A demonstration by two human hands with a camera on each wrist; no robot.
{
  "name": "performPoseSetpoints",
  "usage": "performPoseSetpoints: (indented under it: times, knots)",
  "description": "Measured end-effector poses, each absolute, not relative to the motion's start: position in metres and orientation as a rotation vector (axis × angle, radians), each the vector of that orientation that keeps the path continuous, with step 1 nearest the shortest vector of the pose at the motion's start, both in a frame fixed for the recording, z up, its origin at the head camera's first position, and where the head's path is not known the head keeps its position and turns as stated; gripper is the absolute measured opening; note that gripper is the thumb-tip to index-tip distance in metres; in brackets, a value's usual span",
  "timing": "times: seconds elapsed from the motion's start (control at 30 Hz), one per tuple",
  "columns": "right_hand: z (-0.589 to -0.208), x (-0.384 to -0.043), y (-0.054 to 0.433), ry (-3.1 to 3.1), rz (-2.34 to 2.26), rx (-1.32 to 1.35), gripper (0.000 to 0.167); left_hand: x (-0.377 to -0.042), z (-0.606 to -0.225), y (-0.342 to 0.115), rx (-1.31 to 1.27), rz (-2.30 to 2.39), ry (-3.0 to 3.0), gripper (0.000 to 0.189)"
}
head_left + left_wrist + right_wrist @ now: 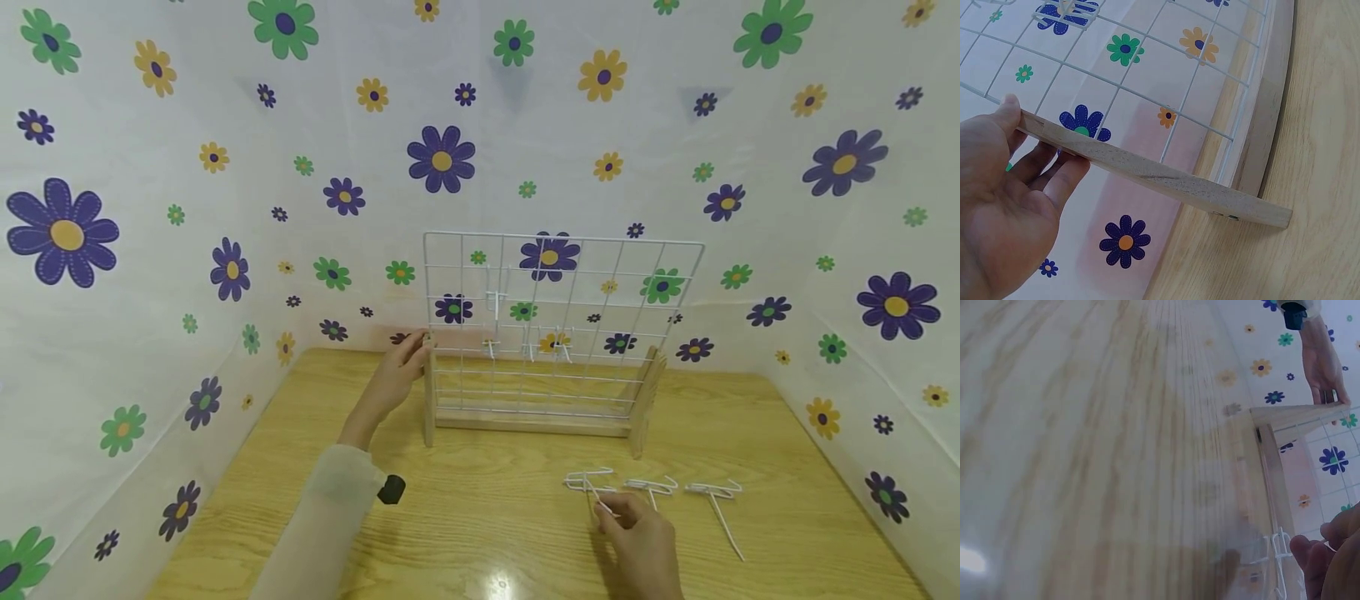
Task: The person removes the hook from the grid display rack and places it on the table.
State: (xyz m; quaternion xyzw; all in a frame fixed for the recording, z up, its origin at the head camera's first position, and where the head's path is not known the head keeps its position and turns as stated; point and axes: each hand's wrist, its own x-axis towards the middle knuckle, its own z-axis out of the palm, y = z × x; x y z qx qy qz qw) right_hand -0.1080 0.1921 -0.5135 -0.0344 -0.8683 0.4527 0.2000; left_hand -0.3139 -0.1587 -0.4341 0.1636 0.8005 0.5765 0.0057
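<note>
A white wire grid panel (564, 238) stands upright in a wooden stand. My left hand (393, 375) grips the stand's left upright (1147, 172), thumb on one side and fingers on the other. Several white wire hooks hang on the grid, one hook (496, 302) higher than the others. In front of the stand, my right hand (641, 537) pinches the prong of a white wire hook (588, 482) low over the table. Two more hooks lie just to its right, a middle hook (651, 485) partly behind the hand and a right hook (716, 492) with its prong toward me.
The stand's bottom bar (532, 423) and right upright (647, 400) rest on a wood-grain table (450, 517). A white flower-print sheet (480, 125) surrounds the table at the back and both sides. A black device (391, 489) sits at the left wrist.
</note>
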Motion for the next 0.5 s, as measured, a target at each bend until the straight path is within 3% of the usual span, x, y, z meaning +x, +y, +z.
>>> performPoseSetpoints:
  times: [0.5]
  knots:
    - [-0.5101,-0.1010,0.1986,-2.641,1.181,-0.250,0.011,-0.3134,-0.4340,-0.1572,0.511,1.811,2.498,0.057]
